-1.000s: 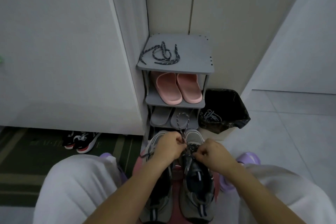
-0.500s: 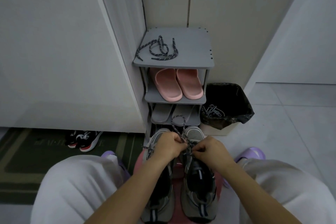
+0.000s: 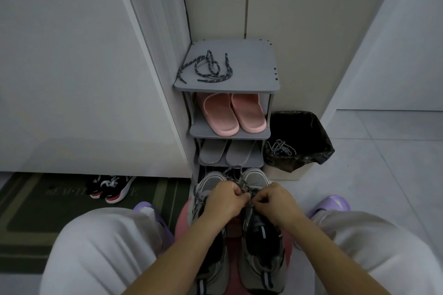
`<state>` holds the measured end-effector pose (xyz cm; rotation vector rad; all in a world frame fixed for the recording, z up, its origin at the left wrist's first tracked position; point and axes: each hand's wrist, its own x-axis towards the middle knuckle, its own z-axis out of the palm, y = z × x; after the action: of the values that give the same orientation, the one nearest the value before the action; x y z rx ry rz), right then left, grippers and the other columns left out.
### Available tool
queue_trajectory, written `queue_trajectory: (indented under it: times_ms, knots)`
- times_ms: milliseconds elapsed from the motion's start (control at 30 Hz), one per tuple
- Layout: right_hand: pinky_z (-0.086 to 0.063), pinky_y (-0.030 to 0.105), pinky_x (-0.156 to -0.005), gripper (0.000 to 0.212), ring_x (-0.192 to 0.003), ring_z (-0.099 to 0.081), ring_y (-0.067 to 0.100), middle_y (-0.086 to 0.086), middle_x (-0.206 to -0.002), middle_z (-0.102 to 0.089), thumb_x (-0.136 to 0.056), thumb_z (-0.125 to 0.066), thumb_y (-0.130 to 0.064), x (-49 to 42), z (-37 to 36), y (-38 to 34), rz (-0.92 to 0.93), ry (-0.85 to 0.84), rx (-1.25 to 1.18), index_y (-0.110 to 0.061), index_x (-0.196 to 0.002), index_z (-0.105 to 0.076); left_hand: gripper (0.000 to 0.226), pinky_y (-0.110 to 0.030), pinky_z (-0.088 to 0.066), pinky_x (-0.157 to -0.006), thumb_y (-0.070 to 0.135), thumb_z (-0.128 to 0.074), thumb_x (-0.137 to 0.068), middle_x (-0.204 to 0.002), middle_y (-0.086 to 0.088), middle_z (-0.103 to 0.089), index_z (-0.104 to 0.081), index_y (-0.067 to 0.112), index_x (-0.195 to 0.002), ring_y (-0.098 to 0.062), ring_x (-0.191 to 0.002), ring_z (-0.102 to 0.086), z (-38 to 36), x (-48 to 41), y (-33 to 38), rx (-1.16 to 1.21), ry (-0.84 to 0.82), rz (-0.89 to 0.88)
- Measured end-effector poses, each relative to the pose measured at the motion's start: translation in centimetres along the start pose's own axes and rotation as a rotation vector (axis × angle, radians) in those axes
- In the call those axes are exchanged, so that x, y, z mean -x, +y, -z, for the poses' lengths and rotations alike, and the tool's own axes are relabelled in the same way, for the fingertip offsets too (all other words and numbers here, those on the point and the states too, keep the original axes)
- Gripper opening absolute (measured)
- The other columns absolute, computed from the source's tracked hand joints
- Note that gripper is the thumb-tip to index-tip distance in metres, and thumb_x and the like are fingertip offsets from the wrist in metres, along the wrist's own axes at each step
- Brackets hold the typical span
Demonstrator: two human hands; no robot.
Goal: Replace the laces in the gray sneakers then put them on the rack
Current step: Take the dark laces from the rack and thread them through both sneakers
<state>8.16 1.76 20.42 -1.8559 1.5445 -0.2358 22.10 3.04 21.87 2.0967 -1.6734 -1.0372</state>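
You have one piece of lettering to read: a row of faint pale capitals across the dark green doormat (image 3: pixel 36 201) on the floor to your left. It seems to begin "BEAUTI" (image 3: pixel 63 191). The black and red sneakers (image 3: pixel 110 187) cover the middle, and a lone "E" (image 3: pixel 135 192) shows past them. The rest is too dim to read.

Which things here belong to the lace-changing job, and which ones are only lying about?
Job: gray sneakers, dark lace pinched by left hand and right hand, spare lace, rack.
Lying about: pink slippers, gray slippers, black-red sneakers, doormat.
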Motion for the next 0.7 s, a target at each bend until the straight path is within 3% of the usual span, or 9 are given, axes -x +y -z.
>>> queue_trajectory:
  times_ms: [67, 133, 167, 233, 333, 467, 700]
  knots:
    - [-0.043, 0.024, -0.061, 0.027, -0.065, -0.051, 0.014, -0.009, -0.064, -0.048, -0.084, -0.059, -0.014, 0.1, 0.0, -0.1, 0.009, -0.014, -0.006, -0.022, -0.058, -0.058, 0.033, -0.029, -0.046, -0.072, 0.047, -0.059, -0.086, -0.081, 0.002, -0.064, -0.059, 0.016, -0.097, -0.019, -0.086, -0.063, 0.1, 0.8, 0.1, -0.036, 0.078, -0.014]
    - [-0.042, 0.023, -0.059, 0.035, -0.066, -0.053, 0.016, -0.005, -0.067, -0.052, -0.083, -0.058, -0.012, 0.0, -0.2, -0.1, 0.005, -0.01, -0.02, -0.029, -0.054, -0.048, 0.067, -0.03, -0.047, -0.083, 0.055, -0.06, -0.082, -0.11, 0.002, -0.062, -0.038, 0.018, -0.135, -0.018, -0.105, -0.059, 0.1, 1.8, -0.4, -0.008, 0.105, -0.075]
    - [-0.044, 0.024, -0.061, 0.036, -0.068, -0.056, 0.016, -0.003, -0.069, -0.056, -0.081, -0.058, -0.009, 0.0, -0.2, 0.0, -0.008, -0.002, -0.057, -0.031, -0.055, -0.049, 0.077, -0.03, -0.046, -0.089, 0.056, -0.06, -0.081, -0.123, 0.001, -0.054, -0.028, 0.021, -0.142, -0.017, -0.113, -0.054, 0.1, 2.3, -0.8, -0.009, 0.09, -0.135]
    - [-0.046, 0.023, -0.064, 0.035, -0.067, -0.057, 0.011, -0.005, -0.068, -0.06, -0.081, -0.06, -0.006, -0.1, -0.3, 0.2, -0.039, 0.011, -0.159, -0.03, -0.057, -0.054, 0.076, -0.029, -0.042, -0.098, 0.058, -0.059, -0.081, -0.135, 0.003, -0.035, -0.026, 0.03, -0.144, -0.015, -0.123, -0.042, 0.1, 3.0, -1.2, -0.13, 0.031, -0.291]
    - [-0.038, 0.012, -0.054, 0.034, -0.06, -0.051, 0.005, -0.011, -0.061, -0.055, -0.083, -0.065, -0.011, -0.1, -0.5, 0.4, -0.064, 0.028, -0.223, -0.028, -0.056, -0.054, 0.066, -0.029, -0.034, -0.104, 0.06, -0.058, -0.08, -0.138, 0.005, -0.029, -0.037, 0.037, -0.138, -0.015, -0.127, -0.031, 0.0, 2.6, -2.0, -0.336, -0.031, -0.44]
    - [-0.038, 0.015, -0.055, 0.031, -0.059, -0.051, 0.002, -0.009, -0.061, -0.057, -0.084, -0.065, -0.01, -0.1, -0.7, 0.5, -0.111, 0.045, -0.29, -0.026, -0.058, -0.058, 0.06, -0.031, -0.029, -0.105, 0.064, -0.058, -0.078, -0.14, 0.006, -0.031, -0.048, 0.037, -0.13, -0.014, -0.13, -0.026, 0.1, 1.9, -2.5, -0.329, -0.061, -0.395]
    - [-0.045, 0.026, -0.062, 0.025, -0.059, -0.052, 0.013, 0.0, -0.061, -0.058, -0.086, -0.063, -0.006, 0.4, -0.3, 1.5, -0.245, 0.167, -0.53, -0.016, -0.063, -0.06, 0.059, -0.028, -0.025, -0.101, 0.066, -0.057, -0.077, -0.139, 0.009, -0.035, -0.047, 0.039, -0.128, -0.011, -0.131, -0.027, 0.3, 1.9, -2.5, -0.321, -0.058, -0.381]
